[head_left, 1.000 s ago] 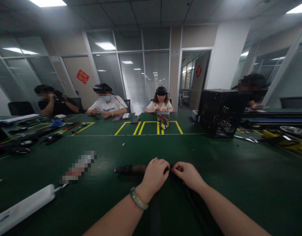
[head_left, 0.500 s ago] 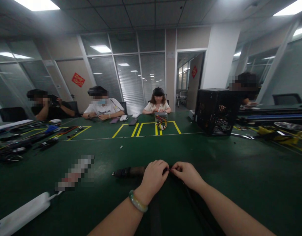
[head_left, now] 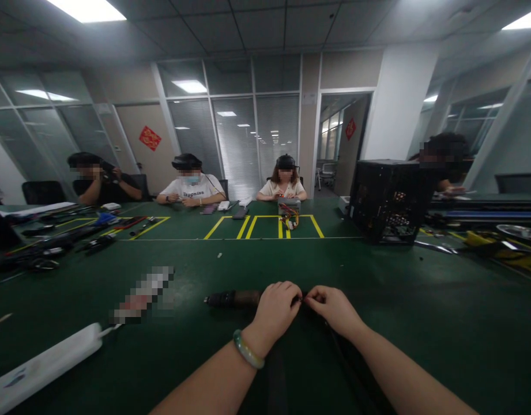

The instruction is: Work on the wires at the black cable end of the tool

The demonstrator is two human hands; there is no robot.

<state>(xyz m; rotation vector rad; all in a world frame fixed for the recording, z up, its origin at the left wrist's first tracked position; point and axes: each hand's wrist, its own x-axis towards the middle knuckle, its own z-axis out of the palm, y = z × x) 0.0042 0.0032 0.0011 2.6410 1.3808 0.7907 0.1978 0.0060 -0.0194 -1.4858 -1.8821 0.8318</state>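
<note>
My left hand (head_left: 276, 308) and my right hand (head_left: 334, 308) meet at the fingertips, pinching a thin black cable (head_left: 302, 300) low over the green work table (head_left: 421, 323). What the fingers hold is small and mostly hidden. From under my hands, a dark cable (head_left: 345, 363) runs down toward the near edge. Just left of my left hand lies a dark cylindrical tool (head_left: 233, 298), perhaps a drill or soldering handle. A jade bangle (head_left: 248, 349) circles my left wrist.
A white power strip (head_left: 42, 369) lies at the near left, beside a blurred, pixelated object (head_left: 144, 294). A black computer case (head_left: 390, 202) stands at the far right. Several co-workers sit across the table, with tools, wires and yellow tape lines on it.
The whole view has shifted slightly with my head. My hands keep the same pinch, and the tool beside them has not moved on the table.
</note>
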